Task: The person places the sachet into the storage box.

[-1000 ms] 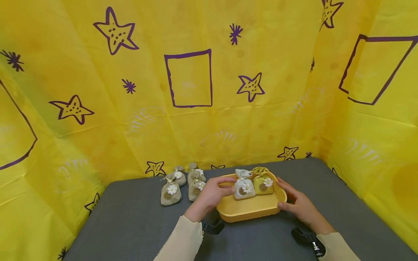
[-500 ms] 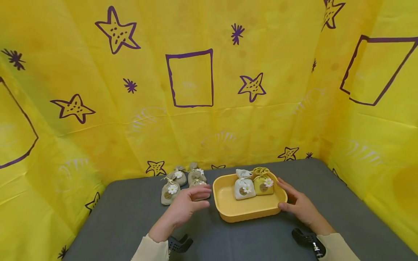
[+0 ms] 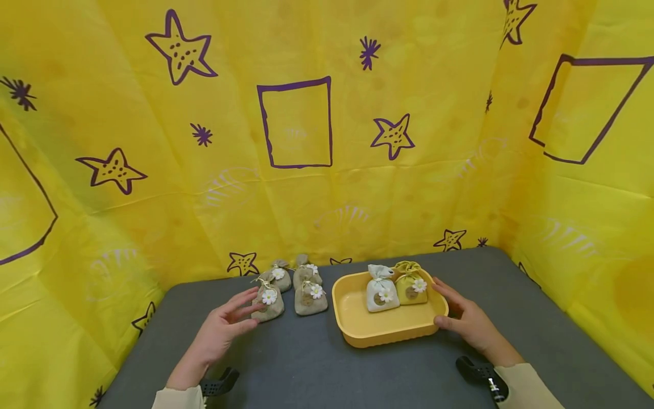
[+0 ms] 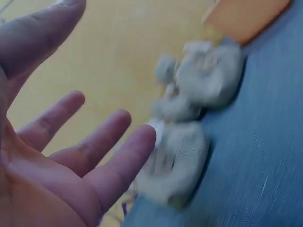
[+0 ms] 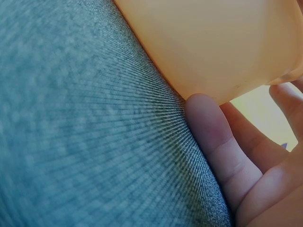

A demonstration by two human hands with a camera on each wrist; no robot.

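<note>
Left hand (image 3: 222, 328) sits open over the counter (image 3: 317, 363), fingers spread and relaxed, holding nothing. Fingertips are just beside the nearest beige pouch (image 3: 268, 302); can't tell from the head view if they touch it. Left wrist view is blurred but shows the same: straight fingers (image 4: 118, 165) close to that pouch (image 4: 177, 163), with another pouch (image 4: 208, 78) behind it.

Four beige pouches in a cluster left of the tray, each with a white daisy on the front: the nearest one, a second (image 3: 310, 298) just to its right, and two more (image 3: 280, 276) (image 3: 305, 272) behind, close to the yellow backdrop (image 3: 296, 187).

Right hand (image 3: 467, 324) is on the right side of the yellow tray (image 3: 388, 332). Thumb is against the tray's near right corner, fingers lying straight along the right rim. Not curled around it, just resting against it. Right wrist view confirms: thumb (image 5: 213, 137) touching the tray's outer wall (image 5: 213, 42) where it meets the grey counter.

Tray sits flat on the counter, centre-right. Inside, at the back: a white pouch (image 3: 380, 292) on the left and a yellow pouch (image 3: 410, 285) on the right, both upright, touching each other. Front half of the tray is bare.

Cream sleeves (image 3: 526, 389) on both arms, black wrist straps (image 3: 480, 372).
</note>
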